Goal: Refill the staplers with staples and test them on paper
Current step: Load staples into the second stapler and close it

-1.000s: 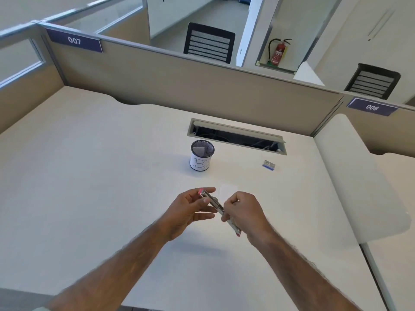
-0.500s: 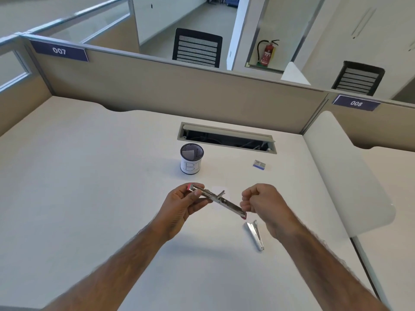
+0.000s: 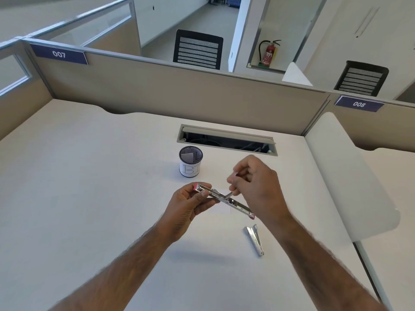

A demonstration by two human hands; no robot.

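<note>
Silver opened-flat metal stapler (image 3: 224,199), frame centre: left hand (image 3: 187,204) clamped on its upper-left end | right hand (image 3: 256,185) fingertips pinched at its middle | second silver stapler (image 3: 255,239) lies lower right on white desk (image 3: 89,176).

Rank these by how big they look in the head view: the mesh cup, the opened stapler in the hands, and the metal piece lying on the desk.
1. Opened stapler, the longest, spanning between left hand and right hand.
2. Mesh cup, shorter but bulkier; it sits farther away, so this ranking is unsure.
3. Metal piece, clearly smallest.

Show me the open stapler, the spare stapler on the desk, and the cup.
open stapler (image 3: 224,200), head view, middle of its metal rail
spare stapler (image 3: 255,239), head view, mid-body
cup (image 3: 190,170), head view, white label
</note>
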